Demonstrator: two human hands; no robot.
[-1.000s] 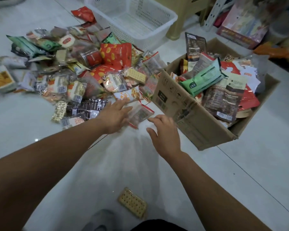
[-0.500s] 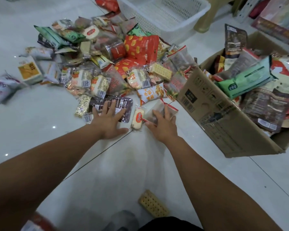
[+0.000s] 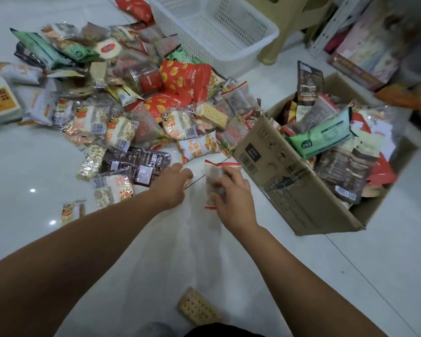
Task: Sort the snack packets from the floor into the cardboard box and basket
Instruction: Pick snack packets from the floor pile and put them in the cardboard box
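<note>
- The right hand (image 3: 231, 193) holds a clear packet with red ends (image 3: 212, 173). Its fingers curl round the packet and grip it.
- The left hand (image 3: 173, 183) is just beside the right fingers, on their left. Its fingers curl down over a small pale packet (image 3: 189, 178), and only an edge of it peeks out.
- Just past the left fingertips lies a dark packet (image 3: 141, 164), flat on the floor (image 3: 350, 276).
- A bit past both sets of fingers, between the two hands, lies an orange and white packet (image 3: 199, 147).
- Farther out from the fingers is the big pile of snack packets (image 3: 131, 105) — red ones, green ones and shiny ones, all mixed up on the floor.
- The cardboard box (image 3: 284, 181) sits near the right fingers, on their right side. It is stuffed with packets, and a green packet (image 3: 323, 137) lies on top.
- The white basket (image 3: 180, 27) stands well past the fingers, behind the pile.
- A cracker packet (image 3: 197, 310) lies all alone behind the fingers — close to the person, between the two arms.
</note>
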